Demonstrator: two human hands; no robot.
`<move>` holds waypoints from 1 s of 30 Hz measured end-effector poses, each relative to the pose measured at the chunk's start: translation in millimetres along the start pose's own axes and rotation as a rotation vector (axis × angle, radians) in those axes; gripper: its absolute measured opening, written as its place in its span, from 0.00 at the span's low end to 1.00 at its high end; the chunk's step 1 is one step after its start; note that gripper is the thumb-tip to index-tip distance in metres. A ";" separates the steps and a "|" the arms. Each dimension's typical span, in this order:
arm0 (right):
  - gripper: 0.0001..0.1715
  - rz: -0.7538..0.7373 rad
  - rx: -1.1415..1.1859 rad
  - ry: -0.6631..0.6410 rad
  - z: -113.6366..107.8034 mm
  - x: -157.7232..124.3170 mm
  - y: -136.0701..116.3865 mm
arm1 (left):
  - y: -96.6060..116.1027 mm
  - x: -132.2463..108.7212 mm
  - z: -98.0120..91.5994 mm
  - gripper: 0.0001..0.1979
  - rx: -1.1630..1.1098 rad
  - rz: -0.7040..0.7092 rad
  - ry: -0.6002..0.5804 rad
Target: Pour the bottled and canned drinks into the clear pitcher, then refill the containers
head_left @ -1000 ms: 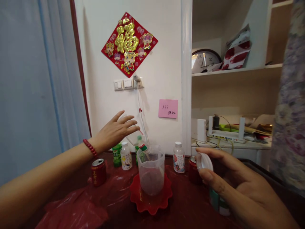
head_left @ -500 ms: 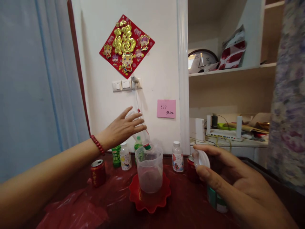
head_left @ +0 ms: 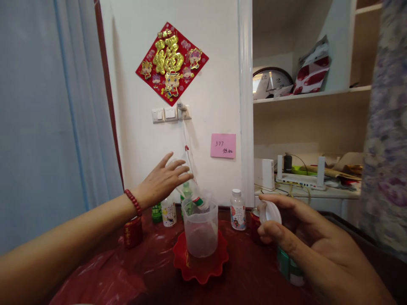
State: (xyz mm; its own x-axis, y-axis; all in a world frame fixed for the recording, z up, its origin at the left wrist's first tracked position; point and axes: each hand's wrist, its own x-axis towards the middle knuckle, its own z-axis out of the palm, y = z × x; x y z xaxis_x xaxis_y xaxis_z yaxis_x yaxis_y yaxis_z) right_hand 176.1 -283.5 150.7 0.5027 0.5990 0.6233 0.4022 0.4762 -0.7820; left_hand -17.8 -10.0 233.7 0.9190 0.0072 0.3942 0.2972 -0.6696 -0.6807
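Observation:
My left hand (head_left: 167, 180), a red bead bracelet on its wrist, is over a tilted clear plastic bottle mostly hidden behind it. Its fingers appear to wrap the bottle, whose green, white and red end (head_left: 199, 202) points down at the mouth of a translucent plastic jug (head_left: 201, 235). The jug stands upright on a red scalloped plate (head_left: 201, 271). At the right, my right hand (head_left: 305, 237) pinches a whitish round lid (head_left: 271, 214) between thumb and fingers, apart from the jug.
A red can (head_left: 132, 233), a white-capped bottle (head_left: 169, 213) and green bottles (head_left: 156, 212) stand left of the jug. Right of it are another white-capped bottle (head_left: 238, 212), a red can (head_left: 256, 226) and a green container (head_left: 289, 267). Crumpled red plastic (head_left: 101, 277) covers the front left.
My left hand has come down slightly, and the bottle end is lower at the jug's rim. My right hand keeps the lid in about the same place. The view has shifted slightly.

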 end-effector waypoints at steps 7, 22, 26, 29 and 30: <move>0.33 0.080 0.080 0.029 5.8 3.9 19.5 | -12.5 -44.2 11.6 0.34 -0.265 -0.386 0.010; 0.19 -0.120 -0.113 -0.247 38.1 -6.0 62.2 | 63.6 -105.9 -0.8 0.33 -1.039 -0.409 -0.122; 0.17 -0.219 -0.170 -0.280 37.9 -4.2 49.2 | 66.3 -112.7 7.2 0.35 -1.067 -0.433 -0.163; 0.15 -0.267 -0.208 -0.282 36.6 -4.4 44.5 | 66.5 -116.9 11.7 0.36 -1.100 -0.437 -0.195; 0.15 -0.279 -0.214 -0.282 36.5 -4.8 44.9 | 66.9 -117.6 12.0 0.36 -1.119 -0.437 -0.205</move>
State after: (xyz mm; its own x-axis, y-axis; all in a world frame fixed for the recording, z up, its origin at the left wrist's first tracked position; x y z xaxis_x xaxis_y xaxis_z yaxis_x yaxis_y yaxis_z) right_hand 163.8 -241.5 112.5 0.1367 0.6328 0.7621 0.6569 0.5179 -0.5479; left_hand -102.9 -46.8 134.4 0.8513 0.4419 0.2829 0.2979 -0.8509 0.4327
